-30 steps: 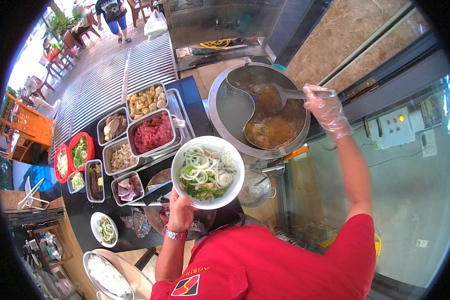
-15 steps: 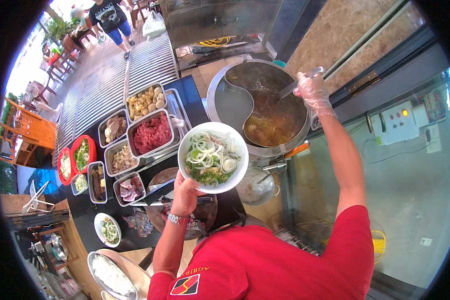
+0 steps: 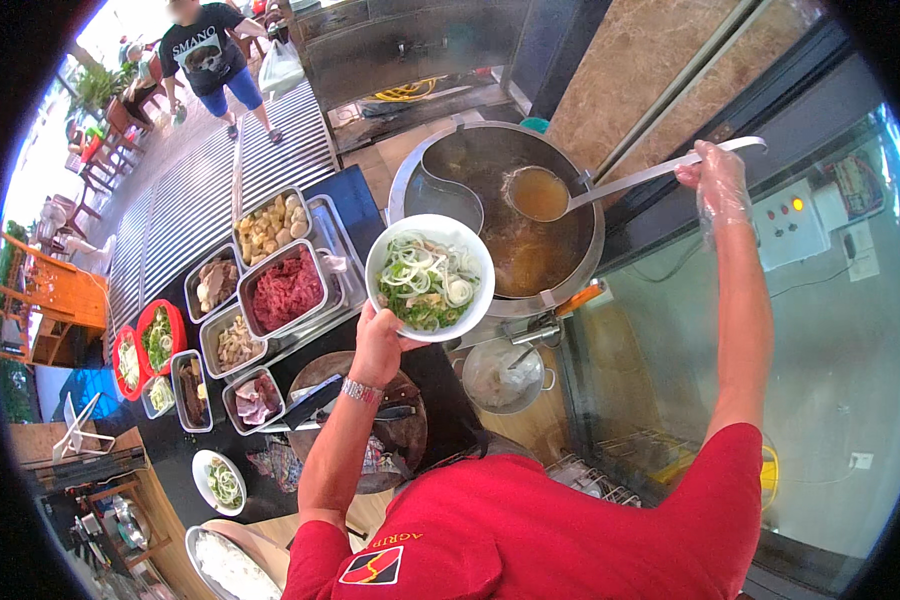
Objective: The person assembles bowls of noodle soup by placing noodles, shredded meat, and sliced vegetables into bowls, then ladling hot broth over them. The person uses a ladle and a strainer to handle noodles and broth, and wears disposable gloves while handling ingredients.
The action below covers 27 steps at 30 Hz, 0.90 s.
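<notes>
An open-fronted street kitchen looks out on a striped metal floor [image 3: 185, 205], with a dark counter [image 3: 370, 205] running along it. Largest on the counter is a big round steel pot [image 3: 570, 245] of brown broth, split by a curved divider. Left of it sit rectangular steel trays [image 3: 270, 290] of raw red meat, pale chunks and sliced cuts, with red plastic baskets [image 3: 150, 335] of greens beyond them. A round dark wooden chopping board [image 3: 405, 425] lies near the person's red shirt. The left hand [image 3: 380, 340] has its grip closed under a white round bowl [image 3: 430, 278] heaped with noodles, onion rings and green herbs, held just beside the pot's near rim. The right hand [image 3: 718, 180], in a clear plastic glove, grips the handle end of a long steel ladle [image 3: 540, 193], whose cup, full of broth, hangs above the pot.
</notes>
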{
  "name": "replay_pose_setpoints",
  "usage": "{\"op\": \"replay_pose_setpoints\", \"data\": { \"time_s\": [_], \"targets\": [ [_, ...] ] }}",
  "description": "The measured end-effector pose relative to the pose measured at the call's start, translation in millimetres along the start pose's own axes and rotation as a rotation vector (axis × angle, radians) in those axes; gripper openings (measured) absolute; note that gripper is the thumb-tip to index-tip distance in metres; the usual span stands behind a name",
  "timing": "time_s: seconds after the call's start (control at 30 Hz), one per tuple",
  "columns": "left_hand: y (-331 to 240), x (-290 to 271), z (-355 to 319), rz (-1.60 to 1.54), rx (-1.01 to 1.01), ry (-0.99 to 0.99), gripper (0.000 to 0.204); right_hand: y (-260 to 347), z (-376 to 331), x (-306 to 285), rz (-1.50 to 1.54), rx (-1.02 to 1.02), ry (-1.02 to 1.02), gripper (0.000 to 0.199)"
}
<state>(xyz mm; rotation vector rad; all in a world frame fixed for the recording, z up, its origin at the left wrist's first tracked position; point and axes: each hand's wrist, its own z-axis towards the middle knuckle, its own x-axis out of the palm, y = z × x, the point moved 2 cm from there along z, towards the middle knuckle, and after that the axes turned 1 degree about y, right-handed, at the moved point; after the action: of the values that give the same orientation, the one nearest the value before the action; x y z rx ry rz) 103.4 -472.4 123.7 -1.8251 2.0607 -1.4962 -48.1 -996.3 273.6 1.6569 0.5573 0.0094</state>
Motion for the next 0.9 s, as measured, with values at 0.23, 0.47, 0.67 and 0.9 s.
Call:
{"op": "replay_pose_setpoints", "data": {
  "time_s": [0.23,0.47,0.67,0.9],
  "targets": [
    [18.8,14.8,48.3,-0.016,-0.102,0.048,0.058,49.9,-8.1,-41.5,-0.057,-0.076,-0.024,0.033],
    [41.2,36.7,85.7,-0.053,-0.15,0.095,0.048,111.6,-20.5,-68.1,-0.066,-0.104,-0.035,0.029],
    [50.1,56.4,107.2,-0.066,-0.219,0.121,0.031,135.8,-44.2,-73.8,-0.056,-0.068,-0.043,0.028],
    [43.0,65.7,105.5,-0.106,-0.222,0.177,0.025,147.0,-100.0,-60.6,-0.052,-0.149,-0.01,0.033]
  ]
}}
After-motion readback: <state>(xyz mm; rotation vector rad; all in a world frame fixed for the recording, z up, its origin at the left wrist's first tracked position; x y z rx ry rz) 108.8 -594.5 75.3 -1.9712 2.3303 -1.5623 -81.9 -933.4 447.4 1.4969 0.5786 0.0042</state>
